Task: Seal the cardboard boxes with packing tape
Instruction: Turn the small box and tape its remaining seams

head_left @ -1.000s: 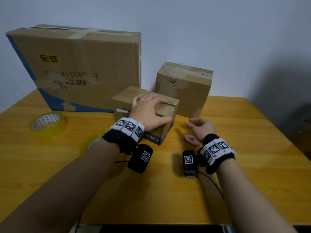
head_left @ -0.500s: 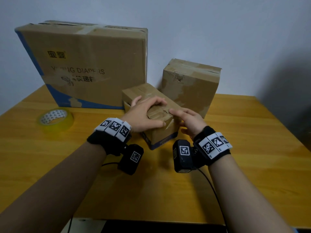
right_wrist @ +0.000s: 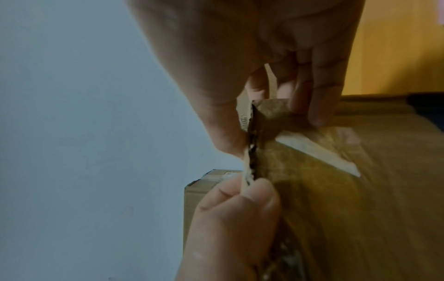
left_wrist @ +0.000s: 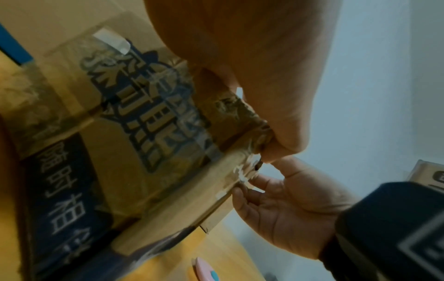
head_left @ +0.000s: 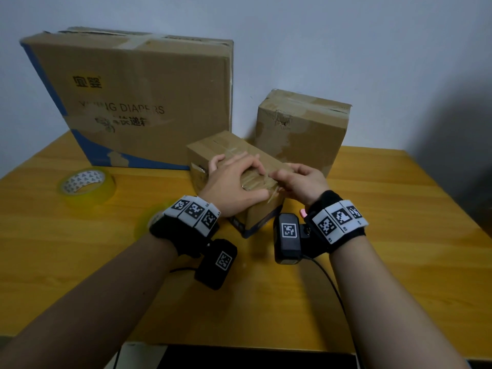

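Observation:
A small cardboard box [head_left: 231, 149] with old tape on top stands mid-table. My left hand [head_left: 234, 182] lies over its top, fingers curled on the lid and thumb round the near right corner. My right hand [head_left: 292, 177] pinches the torn flap edge [right_wrist: 264, 117] at that same corner, thumb against fingers. In the left wrist view my left thumb [left_wrist: 286, 136] presses the ragged edge, with the right hand [left_wrist: 288, 209] just below it. The box side carries dark blue print [left_wrist: 149, 106]. A roll of yellowish packing tape [head_left: 86, 182] lies flat at the left, away from both hands.
A large diaper box [head_left: 146, 97] stands against the wall at the back left, and a medium box [head_left: 300, 129] stands behind the small one. A pink cutter [left_wrist: 204, 270] lies on the table under my right wrist. A yellowish round thing [head_left: 146, 222] shows behind my left wrist.
My right hand has left the table by the pink cutter and come up to pinch the box's corner. The small box has turned under my left hand.

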